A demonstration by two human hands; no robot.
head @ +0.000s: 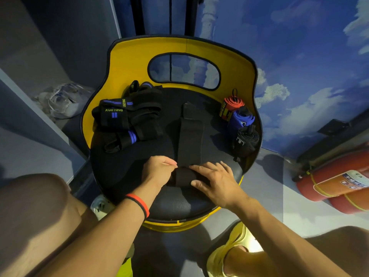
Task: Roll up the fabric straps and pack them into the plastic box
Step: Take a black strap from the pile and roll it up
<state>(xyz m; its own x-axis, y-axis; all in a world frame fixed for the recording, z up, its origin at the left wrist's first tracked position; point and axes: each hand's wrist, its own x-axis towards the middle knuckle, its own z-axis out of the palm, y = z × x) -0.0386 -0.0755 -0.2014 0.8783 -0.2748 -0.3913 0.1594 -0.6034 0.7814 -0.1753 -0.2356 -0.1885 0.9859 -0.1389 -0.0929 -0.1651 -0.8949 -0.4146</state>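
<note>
Both hands work the rolled end of a black strap (190, 136) on a chair seat (137, 168).

The strap lies at frame centre, its long axis running from lower middle up toward the yellow chair back (129, 56). Its flat free end points to the top, and its rolled end lies crosswise at the bottom. The left hand (159, 170) pinches the roll's left end with curled fingers. The right hand (215, 180) rests on the roll's right end, fingers spread and fairly straight. A pile of loose black-and-blue straps (127, 118) sits at the seat's upper left. 3 rolled straps, red (231, 104), blue (240, 119) and black (246, 140), line the seat's right edge.
</note>
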